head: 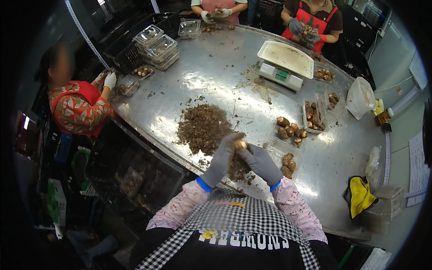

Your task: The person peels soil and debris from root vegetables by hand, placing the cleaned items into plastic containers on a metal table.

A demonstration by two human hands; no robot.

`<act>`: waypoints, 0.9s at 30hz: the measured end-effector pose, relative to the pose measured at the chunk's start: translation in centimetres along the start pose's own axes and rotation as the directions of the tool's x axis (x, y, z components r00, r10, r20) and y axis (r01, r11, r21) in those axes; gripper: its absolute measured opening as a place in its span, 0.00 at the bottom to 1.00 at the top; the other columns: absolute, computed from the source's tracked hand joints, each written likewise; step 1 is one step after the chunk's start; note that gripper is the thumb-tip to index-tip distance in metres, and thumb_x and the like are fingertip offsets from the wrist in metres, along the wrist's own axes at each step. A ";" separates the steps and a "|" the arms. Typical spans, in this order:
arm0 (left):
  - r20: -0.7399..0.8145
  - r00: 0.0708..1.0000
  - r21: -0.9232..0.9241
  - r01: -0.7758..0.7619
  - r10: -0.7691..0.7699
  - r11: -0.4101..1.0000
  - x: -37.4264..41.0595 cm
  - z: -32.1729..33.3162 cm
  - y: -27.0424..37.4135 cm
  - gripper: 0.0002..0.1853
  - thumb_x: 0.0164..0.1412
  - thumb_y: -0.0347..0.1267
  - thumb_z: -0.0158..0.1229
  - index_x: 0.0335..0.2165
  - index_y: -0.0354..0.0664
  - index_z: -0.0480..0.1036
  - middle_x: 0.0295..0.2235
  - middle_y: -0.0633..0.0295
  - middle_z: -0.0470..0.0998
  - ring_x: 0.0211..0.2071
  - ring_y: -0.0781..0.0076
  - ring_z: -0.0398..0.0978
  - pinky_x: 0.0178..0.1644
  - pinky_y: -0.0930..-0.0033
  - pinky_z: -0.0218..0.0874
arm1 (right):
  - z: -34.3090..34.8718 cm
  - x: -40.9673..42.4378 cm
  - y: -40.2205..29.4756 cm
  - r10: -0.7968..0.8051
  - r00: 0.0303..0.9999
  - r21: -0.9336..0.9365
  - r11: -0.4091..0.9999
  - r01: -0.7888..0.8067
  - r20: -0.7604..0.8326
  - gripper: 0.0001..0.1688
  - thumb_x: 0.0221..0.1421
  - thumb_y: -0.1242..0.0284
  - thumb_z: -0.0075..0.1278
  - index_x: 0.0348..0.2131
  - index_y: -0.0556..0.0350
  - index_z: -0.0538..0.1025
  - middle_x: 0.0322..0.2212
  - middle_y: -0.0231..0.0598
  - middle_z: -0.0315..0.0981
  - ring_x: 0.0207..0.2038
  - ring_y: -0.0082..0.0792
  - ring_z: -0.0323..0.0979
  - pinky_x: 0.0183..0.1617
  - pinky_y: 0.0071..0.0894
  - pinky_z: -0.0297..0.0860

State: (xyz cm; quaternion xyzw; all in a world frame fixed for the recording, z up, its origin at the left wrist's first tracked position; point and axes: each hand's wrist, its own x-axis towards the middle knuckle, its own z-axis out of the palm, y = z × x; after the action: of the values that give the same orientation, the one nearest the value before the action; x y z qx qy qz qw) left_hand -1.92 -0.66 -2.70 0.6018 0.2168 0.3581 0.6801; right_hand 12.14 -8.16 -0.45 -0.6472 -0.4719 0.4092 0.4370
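In front of my body, my left hand (220, 160) and my right hand (263, 163), both in grey knit gloves, meet over the near edge of a metal table (216, 81). Between their fingers is a small taro corm (241, 144), its pale end showing and the rest covered by the gloves. A heap of brown peelings (204, 126) lies beyond my left hand, with more loose scraps (239, 170) below my hands. Right of my right hand is a clear plastic tray (276, 148) with several brown corms (288, 165) at its right side.
More corms (289, 129) and a filled clear tray (314, 116) lie farther right. A scale (281, 76) stands beyond. Clear boxes (160, 49) are stacked far left; a yellow-and-black cloth item (360, 197) lies right. Co-workers stand left (79, 104) and across the table (222, 8).
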 end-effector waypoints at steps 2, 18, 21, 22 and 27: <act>0.015 0.999 0.040 -0.050 0.049 0.998 -0.1 0.0 -0.7 0.23 0.73 0.41 0.30 0.53 0.36 0.62 0.47 0.57 0.69 0.48 0.72 0.69 0.54 0.72 0.60 | -0.4 -0.1 -1.7 0.151 0.974 0.071 0.984 -0.165 0.169 0.24 0.60 0.56 0.50 0.40 0.62 0.75 0.21 0.33 0.71 0.23 0.23 0.66 0.28 0.25 0.65; 0.116 0.912 -0.842 0.300 -0.393 0.449 1.0 -1.6 -1.0 0.22 0.65 0.44 0.50 0.47 0.38 0.68 0.37 0.59 0.71 0.38 0.70 0.69 0.43 0.72 0.65 | -0.7 -1.4 -0.2 0.046 0.998 -0.189 0.981 -0.054 -0.048 0.19 0.60 0.63 0.47 0.38 0.64 0.74 0.24 0.49 0.74 0.28 0.38 0.74 0.34 0.35 0.68; 0.154 0.944 -0.749 0.304 -0.291 0.589 0.5 -0.9 -1.0 0.22 0.65 0.42 0.52 0.49 0.38 0.65 0.41 0.58 0.70 0.43 0.69 0.70 0.48 0.68 0.66 | 0.2 -0.6 -1.5 0.096 0.995 0.029 0.995 -0.097 0.022 0.21 0.60 0.62 0.48 0.40 0.64 0.74 0.24 0.42 0.74 0.28 0.29 0.71 0.34 0.32 0.68; 0.164 0.947 -0.726 0.304 -0.275 0.616 0.3 -0.4 -0.2 0.23 0.64 0.41 0.53 0.50 0.37 0.64 0.42 0.57 0.70 0.44 0.66 0.70 0.50 0.66 0.65 | -0.1 -0.3 -2.1 0.113 0.991 0.057 0.991 -0.117 0.072 0.21 0.59 0.62 0.49 0.41 0.65 0.74 0.24 0.38 0.73 0.29 0.23 0.68 0.33 0.29 0.67; 0.223 0.952 -0.593 0.304 -0.211 0.746 0.0 -0.6 0.4 0.19 0.66 0.40 0.51 0.49 0.40 0.63 0.43 0.58 0.69 0.46 0.69 0.69 0.52 0.68 0.64 | 0.7 0.0 -0.5 0.032 0.997 0.031 0.999 -0.034 0.068 0.18 0.58 0.62 0.48 0.37 0.59 0.76 0.21 0.37 0.73 0.26 0.27 0.71 0.33 0.31 0.69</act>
State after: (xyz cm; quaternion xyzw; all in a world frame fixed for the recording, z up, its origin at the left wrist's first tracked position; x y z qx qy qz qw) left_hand -2.45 -0.19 -2.43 0.3325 0.1192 0.2684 0.8962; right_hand 11.35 -7.95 -0.12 -0.6336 -0.4689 0.4455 0.4246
